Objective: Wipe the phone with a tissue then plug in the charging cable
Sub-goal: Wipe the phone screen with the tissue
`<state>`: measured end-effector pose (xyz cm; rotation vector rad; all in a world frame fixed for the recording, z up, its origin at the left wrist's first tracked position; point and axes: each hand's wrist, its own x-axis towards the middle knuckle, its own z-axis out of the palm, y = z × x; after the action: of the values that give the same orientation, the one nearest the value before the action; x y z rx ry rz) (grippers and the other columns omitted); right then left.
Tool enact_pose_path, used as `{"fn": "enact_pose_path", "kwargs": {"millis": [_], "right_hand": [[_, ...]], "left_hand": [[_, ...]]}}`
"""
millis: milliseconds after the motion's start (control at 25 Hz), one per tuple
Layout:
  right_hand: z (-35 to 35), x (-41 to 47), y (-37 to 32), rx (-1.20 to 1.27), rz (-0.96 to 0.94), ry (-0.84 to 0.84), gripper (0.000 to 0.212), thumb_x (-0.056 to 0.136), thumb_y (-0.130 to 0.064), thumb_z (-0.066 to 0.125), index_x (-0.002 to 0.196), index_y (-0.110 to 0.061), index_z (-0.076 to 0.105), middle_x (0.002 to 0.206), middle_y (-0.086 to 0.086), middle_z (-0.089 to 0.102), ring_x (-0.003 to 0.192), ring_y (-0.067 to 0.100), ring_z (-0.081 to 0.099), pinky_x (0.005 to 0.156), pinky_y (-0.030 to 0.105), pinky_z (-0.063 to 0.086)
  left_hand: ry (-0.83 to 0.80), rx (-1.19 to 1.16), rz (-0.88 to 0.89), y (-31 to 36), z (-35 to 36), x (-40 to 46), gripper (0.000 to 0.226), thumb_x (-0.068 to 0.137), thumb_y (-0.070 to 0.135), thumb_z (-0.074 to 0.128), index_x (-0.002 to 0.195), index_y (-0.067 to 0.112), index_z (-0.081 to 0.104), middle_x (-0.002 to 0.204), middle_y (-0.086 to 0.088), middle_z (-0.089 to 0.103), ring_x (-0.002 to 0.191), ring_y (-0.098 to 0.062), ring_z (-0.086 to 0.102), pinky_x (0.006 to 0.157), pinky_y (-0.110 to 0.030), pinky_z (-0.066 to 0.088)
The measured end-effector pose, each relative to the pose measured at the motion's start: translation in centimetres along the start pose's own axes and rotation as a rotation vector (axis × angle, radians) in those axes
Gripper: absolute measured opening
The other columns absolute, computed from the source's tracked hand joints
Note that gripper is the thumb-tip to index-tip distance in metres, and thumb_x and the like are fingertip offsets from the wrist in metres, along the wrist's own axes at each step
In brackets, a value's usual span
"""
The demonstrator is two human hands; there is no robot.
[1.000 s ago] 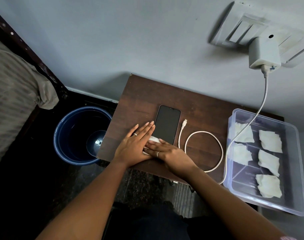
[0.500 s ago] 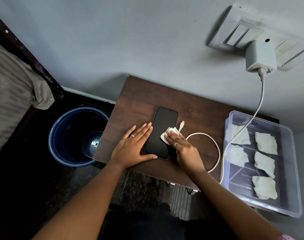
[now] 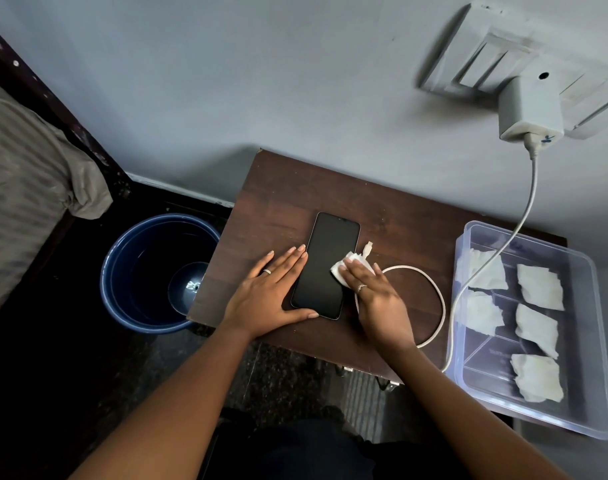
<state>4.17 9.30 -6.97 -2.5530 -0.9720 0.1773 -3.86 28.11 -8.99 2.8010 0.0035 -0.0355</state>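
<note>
the smartphone (image 3: 325,266) lies flat on the small table (image 3: 281,188). left hand (image 3: 271,296) is spread flat, bracing its edge. right hand (image 3: 371,296), fingers nearly straight, presses a soft tissue (image 3: 340,270) on the slippery, fragile-looking glass.

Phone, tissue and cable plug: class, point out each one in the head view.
Phone (image 3: 325,263): head view, middle of dark screen.
Tissue (image 3: 340,270): head view, white edge showing beside the fingers.
Cable plug (image 3: 367,248): head view, free connector tip.

phone (image 3: 325,266) on table (image 3: 281,199), cable (image 3: 437,299) right, bucket (image 3: 157,271) left
</note>
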Motion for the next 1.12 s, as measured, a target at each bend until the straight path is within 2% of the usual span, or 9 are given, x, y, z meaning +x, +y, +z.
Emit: {"fn": "enact_pose_path", "kwargs": {"millis": [80, 160, 280, 360, 520, 640, 840, 960, 1120], "right_hand": [[0.7, 0.6, -0.8, -0.022, -0.019, -0.002, 0.052, 0.078, 0.006, 0.039, 0.127, -0.007, 0.047, 0.137, 0.014, 0.047, 0.132, 0.03, 0.036, 0.112, 0.044, 0.013], [1.5, 2.1, -2.3, 0.007, -0.054, -0.073, 0.054, 0.08, 0.0, 0.032, 0.134, -0.008, 0.037, 0.145, 0.012, 0.037, 0.138, 0.026, 0.025, 0.113, 0.038, 0.003], [2.3, 3.9, -3.4, 0.078, -0.108, -0.161, 0.058, 0.085, 0.008, 0.034, 0.139, -0.012, 0.023, 0.151, 0.008, 0.023, 0.141, 0.018, 0.012, 0.114, 0.029, -0.003], [1.7, 4.2, -2.8, 0.097, -0.127, -0.156, 0.059, 0.084, 0.012, 0.038, 0.137, -0.012, 0.029, 0.149, 0.009, 0.029, 0.14, 0.018, 0.02, 0.115, 0.03, 0.002], [0.2, 2.6, 0.0, 0.077, 0.001, 0.062, 0.044, 0.082, 0.011, 0.049, 0.121, -0.009, 0.055, 0.132, 0.012, 0.054, 0.127, 0.024, 0.045, 0.113, 0.039, 0.019], [0.3, 2.7, 0.4, 0.108, 0.103, 0.093, 0.043, 0.085, 0.01, 0.046, 0.122, -0.01, 0.055, 0.135, 0.011, 0.051, 0.131, 0.022, 0.039, 0.114, 0.032, 0.019], [1.7, 5.7, -2.2, 0.115, -0.109, -0.136, 0.055, 0.087, 0.011, 0.034, 0.137, -0.013, 0.03, 0.151, 0.007, 0.025, 0.141, 0.015, 0.014, 0.114, 0.025, 0.002], [1.2, 5.5, -0.9, 0.114, -0.107, -0.103, 0.051, 0.089, 0.006, 0.039, 0.135, -0.015, 0.036, 0.148, 0.007, 0.031, 0.139, 0.017, 0.023, 0.115, 0.029, 0.01], [-0.2, 4.3, 1.8, 0.121, 0.119, 0.093, 0.042, 0.089, 0.006, 0.044, 0.127, -0.013, 0.049, 0.141, 0.01, 0.045, 0.134, 0.02, 0.036, 0.114, 0.03, 0.017]], "left_hand": [[0.002, -0.004, 0.005, 0.0, 0.0, 0.0, 0.092, 0.076, 0.073, 0.035, 0.144, 0.012, 0.025, 0.152, 0.002, 0.02, 0.138, -0.01, 0.017, 0.113, -0.03, 0.004], [0.003, -0.013, 0.011, 0.0, -0.1, 0.1, 0.092, 0.076, 0.072, 0.037, 0.143, 0.01, 0.027, 0.151, -0.001, 0.026, 0.138, -0.01, 0.018, 0.113, -0.029, 0.004], [0.006, -0.03, 0.011, 0.1, -0.2, 0.2, 0.092, 0.076, 0.07, 0.044, 0.139, 0.004, 0.035, 0.147, -0.009, 0.038, 0.136, -0.013, 0.02, 0.112, -0.03, 0.006], [-0.003, -0.012, 0.008, 0.1, -0.2, 0.2, 0.092, 0.076, 0.071, 0.041, 0.139, 0.004, 0.035, 0.147, -0.008, 0.038, 0.136, -0.013, 0.02, 0.113, -0.03, 0.006], [-0.015, 0.02, 0.004, 0.0, -0.1, 0.1, 0.093, 0.077, 0.074, 0.032, 0.145, 0.012, 0.023, 0.152, 0.003, 0.016, 0.139, -0.009, 0.015, 0.114, -0.029, 0.002], [-0.015, 0.01, 0.002, -0.1, 0.0, 0.0, 0.092, 0.077, 0.074, 0.032, 0.145, 0.013, 0.022, 0.152, 0.005, 0.014, 0.139, -0.009, 0.015, 0.114, -0.028, 0.001], [-0.005, 0.012, -0.002, 0.1, -0.3, 0.2, 0.09, 0.076, 0.071, 0.038, 0.139, 0.007, 0.036, 0.146, -0.006, 0.038, 0.134, -0.012, 0.025, 0.112, -0.03, 0.007], [0.001, 0.007, 0.002, 0.2, -0.3, 0.2, 0.09, 0.076, 0.072, 0.038, 0.14, 0.008, 0.034, 0.148, -0.003, 0.032, 0.136, -0.012, 0.023, 0.112, -0.03, 0.008], [0.002, 0.0, 0.011, -0.1, 0.0, 0.1, 0.091, 0.077, 0.073, 0.036, 0.144, 0.013, 0.025, 0.151, 0.004, 0.018, 0.139, -0.01, 0.019, 0.114, -0.03, 0.005]]}}
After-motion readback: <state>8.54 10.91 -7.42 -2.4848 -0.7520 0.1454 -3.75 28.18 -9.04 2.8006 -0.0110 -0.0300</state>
